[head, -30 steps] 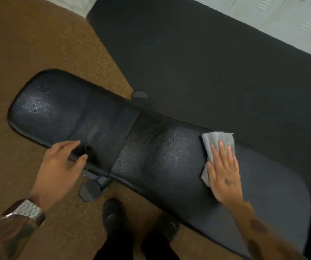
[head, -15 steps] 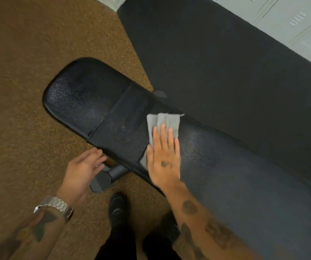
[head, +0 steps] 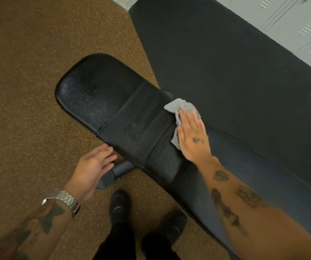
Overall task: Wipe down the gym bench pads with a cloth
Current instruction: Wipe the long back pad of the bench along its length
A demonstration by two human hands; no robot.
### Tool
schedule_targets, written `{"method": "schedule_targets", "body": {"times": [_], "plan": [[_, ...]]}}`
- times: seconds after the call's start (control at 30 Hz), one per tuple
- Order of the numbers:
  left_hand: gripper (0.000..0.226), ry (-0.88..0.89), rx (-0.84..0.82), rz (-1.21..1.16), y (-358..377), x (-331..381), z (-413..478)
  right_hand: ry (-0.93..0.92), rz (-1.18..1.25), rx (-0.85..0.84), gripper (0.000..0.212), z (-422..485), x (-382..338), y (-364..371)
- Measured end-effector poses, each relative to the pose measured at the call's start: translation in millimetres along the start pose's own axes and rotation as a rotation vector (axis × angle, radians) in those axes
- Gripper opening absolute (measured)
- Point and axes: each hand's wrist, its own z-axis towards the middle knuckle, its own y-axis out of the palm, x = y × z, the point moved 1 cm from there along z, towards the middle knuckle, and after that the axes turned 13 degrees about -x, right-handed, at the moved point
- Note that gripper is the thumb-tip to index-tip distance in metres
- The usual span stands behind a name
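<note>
A long black gym bench pad (head: 102, 98) runs from upper left to lower right, with a wet sheen on its rounded left end and a black strap band (head: 139, 126) across it. My right hand (head: 193, 136) lies flat, palm down, pressing a grey cloth (head: 181, 106) onto the pad's far edge just right of the band. My left hand (head: 92, 167) hovers with fingers apart at the pad's near edge, above a black frame tube (head: 117, 170); it holds nothing.
Brown speckled floor (head: 29, 109) lies left and in front. A black rubber mat (head: 216, 53) stretches behind the bench, with pale lockers (head: 291, 21) at the top right. My two black shoes (head: 119, 207) stand close to the bench's near side.
My right hand slid the cloth leftward along the pad to the band, then toward the far edge, where it bunched. My left hand came off the pad to hover by the frame tube.
</note>
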Motion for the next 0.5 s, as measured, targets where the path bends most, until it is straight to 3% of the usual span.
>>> {"method": "schedule_targets", "body": {"times": [0.1,0.27,0.4,0.5], "plan": [[0.049,0.0,-0.017,-0.051,1.0,0.5,-0.4,0.093,0.033,-0.016,0.061,-8.7,-32.1,11.3],[0.052,-0.008,-0.029,-0.076,1.3,-0.1,-1.7,-0.287,-0.103,-0.046,0.06,-83.4,-103.5,57.6],[0.049,-0.007,-0.047,-0.091,-0.3,1.4,-1.9,-0.439,-0.189,-0.12,0.061,-73.3,-96.6,52.1],[0.031,-0.009,-0.065,-0.14,-1.7,6.0,-0.1,-0.415,-0.193,-0.036,0.054,-21.5,-78.4,37.8]]}}
